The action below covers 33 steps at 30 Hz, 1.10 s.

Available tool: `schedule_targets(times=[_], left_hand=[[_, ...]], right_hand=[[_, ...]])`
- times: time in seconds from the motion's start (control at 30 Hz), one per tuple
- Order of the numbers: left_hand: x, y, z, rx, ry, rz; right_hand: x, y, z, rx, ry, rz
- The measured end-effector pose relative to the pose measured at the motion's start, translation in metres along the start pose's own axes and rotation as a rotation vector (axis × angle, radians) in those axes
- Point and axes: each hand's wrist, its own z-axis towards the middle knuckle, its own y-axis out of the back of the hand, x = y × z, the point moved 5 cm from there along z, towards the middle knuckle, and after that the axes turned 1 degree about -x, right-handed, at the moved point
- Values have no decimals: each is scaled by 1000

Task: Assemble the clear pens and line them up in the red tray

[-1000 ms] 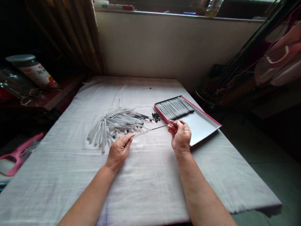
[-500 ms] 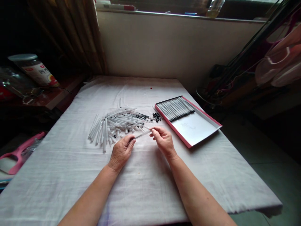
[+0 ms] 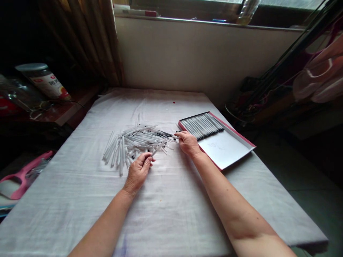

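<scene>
My left hand point(image 3: 139, 169) is closed around a clear plastic pen barrel point(image 3: 158, 149), its free end pointing up and to the right. Just beyond it lies a loose heap of pen barrels point(image 3: 122, 151), with dark ink refills point(image 3: 163, 134) at the heap's right side. At the box's left edge, my right hand point(image 3: 187, 142) reaches down over the small black plugs point(image 3: 177, 132), mostly covering them. Its fingertips are pinched together, and what lies between them is too small to make out.
A shallow red-edged box point(image 3: 227, 151) holds a row of pens point(image 3: 202, 125) with black ends. White cloth point(image 3: 160, 221) covers the table. Pink-handled scissors point(image 3: 24, 171) lie at the left, and a lidded jar point(image 3: 44, 80) stands on a side shelf.
My right hand has left the barrel and moved up and right to the black plugs. My left hand keeps the barrel, nearly in place. The view has shifted slightly.
</scene>
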Motion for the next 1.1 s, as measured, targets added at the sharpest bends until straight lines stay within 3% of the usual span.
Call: schedule_targets(times=[0.17,0.33,0.43,0.57,0.67,0.73,0.83,1.1], left_hand=[[1,0,0,6,9,-4],[6,0,0,23,15,18],[8,0,0,41,-11,74],[3,-1,-1,48,-78,179],[-5,-1,-3,41,-141,265],[-9,-1,-4,47,-178,305],[-11,-3,-5,57,-206,329],[-8,-4,-5,65,-218,356]], right_hand=[[9,-7,6,185,97,-346],[13,-6,6,197,102,-401],[7,-2,1,89,42,-199],[-6,3,-23,-74,-191,510],[-5,-4,-51,-47,-417,1075],[2,-7,-67,-7,-520,1258],[11,-9,-81,25,-581,1332],[15,-9,-82,48,-496,1247]])
